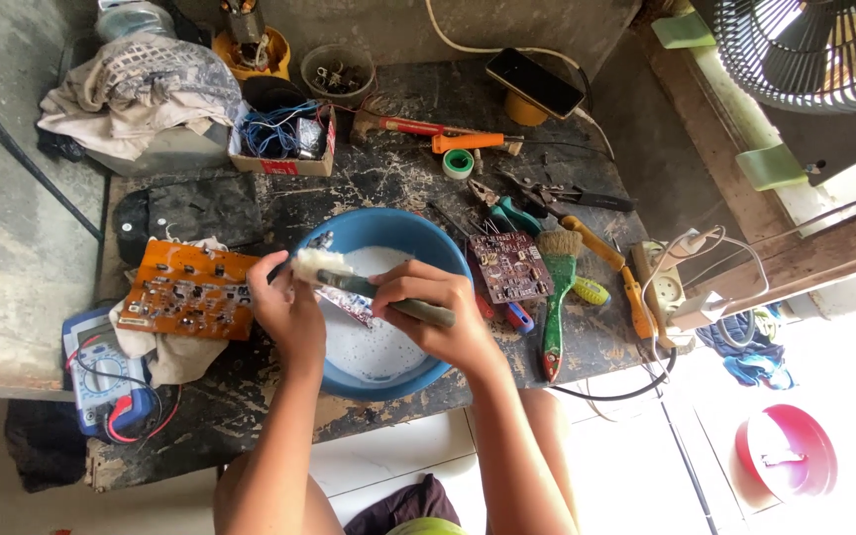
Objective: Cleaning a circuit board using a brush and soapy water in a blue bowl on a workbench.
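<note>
Both of my hands are over the blue plastic basin (349,230), which sits on the dark, stained workbench (398,178) and holds a shallow pool of milky white, foamy liquid. My right hand (445,319) has its fingers curled tight around the dark handle of a paintbrush (349,281), whose pale bristle head points to my left and rests against my left hand. My left hand (287,305) pinches a small circuit board (351,303) between thumb and fingers; it is held tilted above the liquid, mostly hidden under the brush and my fingers, so I cannot tell much of its surface.

Just left of the basin, an orange circuit board (188,292) lies on a whitish rag (178,355), beside a blue multimeter (101,381) with red and black leads. Just right of the basin lies a dark maroon circuit board (509,266), then a green-handled paintbrush (557,297) and a yellow-handled screwdriver (621,272). Farther back I see pliers (507,206), a roll of green tape (459,163), a small cardboard box of blue wire (284,139) and a smartphone (535,82) propped on a stand.
</note>
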